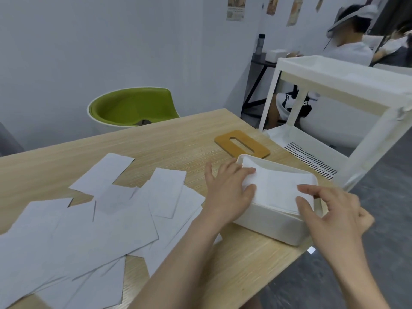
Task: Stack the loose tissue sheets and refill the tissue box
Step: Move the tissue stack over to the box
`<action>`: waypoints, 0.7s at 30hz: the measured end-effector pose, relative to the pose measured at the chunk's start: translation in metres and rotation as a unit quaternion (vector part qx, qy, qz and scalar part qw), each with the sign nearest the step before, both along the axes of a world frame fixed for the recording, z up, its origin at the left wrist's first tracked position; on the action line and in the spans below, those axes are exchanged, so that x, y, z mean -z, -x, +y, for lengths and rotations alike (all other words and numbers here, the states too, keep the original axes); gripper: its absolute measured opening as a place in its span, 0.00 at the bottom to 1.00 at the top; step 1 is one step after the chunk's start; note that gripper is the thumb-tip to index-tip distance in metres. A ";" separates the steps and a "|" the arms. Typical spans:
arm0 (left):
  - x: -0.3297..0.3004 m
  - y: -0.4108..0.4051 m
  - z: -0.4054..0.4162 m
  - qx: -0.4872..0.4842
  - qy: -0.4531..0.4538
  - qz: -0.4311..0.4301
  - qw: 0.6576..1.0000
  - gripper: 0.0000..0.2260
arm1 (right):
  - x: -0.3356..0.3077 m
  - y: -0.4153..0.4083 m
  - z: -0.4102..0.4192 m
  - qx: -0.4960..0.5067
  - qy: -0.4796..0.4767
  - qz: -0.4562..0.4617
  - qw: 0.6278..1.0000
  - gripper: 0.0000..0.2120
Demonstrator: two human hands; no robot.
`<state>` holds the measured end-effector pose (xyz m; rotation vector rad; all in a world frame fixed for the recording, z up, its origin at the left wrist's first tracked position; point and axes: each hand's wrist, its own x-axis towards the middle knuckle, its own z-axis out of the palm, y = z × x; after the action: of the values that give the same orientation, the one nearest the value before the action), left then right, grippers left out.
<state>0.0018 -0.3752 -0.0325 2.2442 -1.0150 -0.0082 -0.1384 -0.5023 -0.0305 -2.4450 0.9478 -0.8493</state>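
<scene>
Head view: both hands at the open tissue box (270, 227) on the bench (169, 139).
Left hand (227, 192) and right hand (334, 210), fingers spread, press the folded tissue stack (276, 188) inside the box; loose tissue sheets (107, 219) lie left; wooden lid (242, 146) beyond.

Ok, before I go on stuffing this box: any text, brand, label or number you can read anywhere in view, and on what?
No text can be read anywhere.
Posters on the back wall: printed, but too small and blurred to read.
Tissue box: plain white, no label showing.
Wooden lid: no marking, only its slot.
Loose tissue sheets: blank.
White cart: no visible marking.
</scene>
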 end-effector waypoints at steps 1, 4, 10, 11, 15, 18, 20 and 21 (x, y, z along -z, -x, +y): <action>0.000 0.000 0.001 0.002 -0.004 -0.005 1.000 0.18 | 0.001 0.000 -0.001 0.010 0.010 0.008 1.000 0.09; 0.003 0.000 0.004 0.016 0.033 -0.047 0.998 0.20 | 0.000 0.001 0.002 0.011 0.039 0.001 0.999 0.10; 0.002 0.006 0.013 0.123 0.001 -0.171 0.978 0.23 | 0.002 0.003 0.017 -0.078 0.086 0.030 0.993 0.19; 0.002 0.007 0.014 0.139 -0.023 -0.171 0.975 0.25 | 0.002 0.002 0.018 -0.086 0.084 0.050 0.991 0.22; 0.001 0.000 0.017 0.170 -0.100 -0.198 0.960 0.30 | 0.003 0.001 0.017 -0.101 0.071 0.121 0.985 0.32; -0.004 -0.007 0.015 0.176 -0.145 -0.202 0.952 0.29 | -0.001 0.000 0.014 -0.111 0.082 0.154 0.978 0.38; -0.006 -0.011 0.013 0.190 -0.172 -0.197 0.946 0.30 | -0.003 0.000 0.011 -0.121 0.094 0.178 0.972 0.41; -0.007 -0.012 0.012 0.198 -0.180 -0.199 0.943 0.31 | -0.004 0.000 0.010 -0.126 0.104 0.191 0.968 0.42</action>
<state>0.0136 -0.3630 -0.0250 2.3722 -1.7994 0.0977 -0.1381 -0.4919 -0.0269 -2.9011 0.6696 -0.4139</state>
